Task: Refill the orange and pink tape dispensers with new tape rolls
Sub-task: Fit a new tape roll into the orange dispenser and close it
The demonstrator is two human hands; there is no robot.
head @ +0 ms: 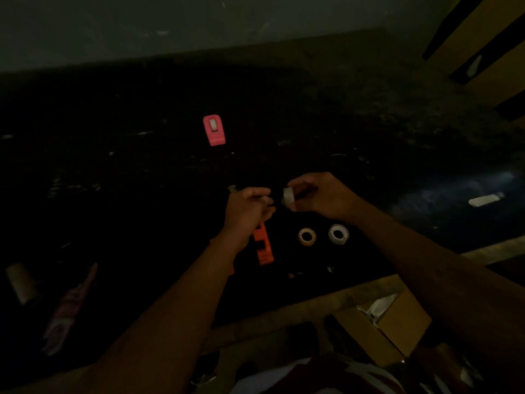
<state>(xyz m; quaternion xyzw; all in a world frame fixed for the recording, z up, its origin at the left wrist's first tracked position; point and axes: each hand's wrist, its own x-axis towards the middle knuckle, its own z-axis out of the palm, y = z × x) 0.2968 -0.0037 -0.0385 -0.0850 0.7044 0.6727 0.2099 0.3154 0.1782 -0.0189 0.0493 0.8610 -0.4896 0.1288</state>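
The scene is very dim. My right hand [318,196] holds a whitish tape roll [288,197] above the dark table. My left hand [246,207] is closed beside it, fingertips pinched near the roll; what they pinch is too dark to tell. Under my left hand the orange tape dispenser [263,247] lies on the table, partly hidden by the wrist. The pink tape dispenser [214,129] sits farther back with a pale roll showing in its slot. Two loose tape rolls lie right of the orange dispenser: a yellowish one [307,236] and a white one [338,234].
A cardboard tube [21,282] and a pink striped packet [69,308] lie at the left. The table's wooden front edge [312,305] runs diagonally, with an open cardboard box [397,322] below it. A pale scrap [484,199] lies at the right. A wall stands behind.
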